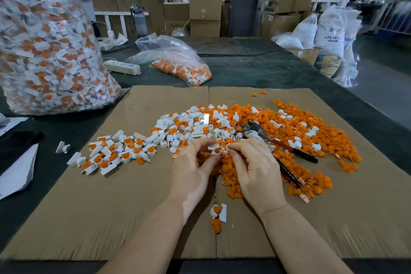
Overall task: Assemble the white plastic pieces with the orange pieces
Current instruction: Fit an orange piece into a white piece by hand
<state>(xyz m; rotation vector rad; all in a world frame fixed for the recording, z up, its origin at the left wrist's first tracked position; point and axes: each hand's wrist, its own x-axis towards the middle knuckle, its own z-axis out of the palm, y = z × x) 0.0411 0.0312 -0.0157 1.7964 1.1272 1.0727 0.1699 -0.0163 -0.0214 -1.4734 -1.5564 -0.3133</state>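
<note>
Both hands meet at the centre of the cardboard sheet (155,218) on the desk (255,69). The left hand (189,171) pinches a white piece (214,148) with an orange piece (218,150) seated in it; the right hand (251,169) pinches its other end. Loose stock lies from 12 to 3 o'clock, finished units (111,153) at 9. These parts look light, stiff and slippery: best held by the flat white tab.

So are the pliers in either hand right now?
No, the pliers lie on the orange pile beside the right hand; both hands pinch a white piece.
</note>
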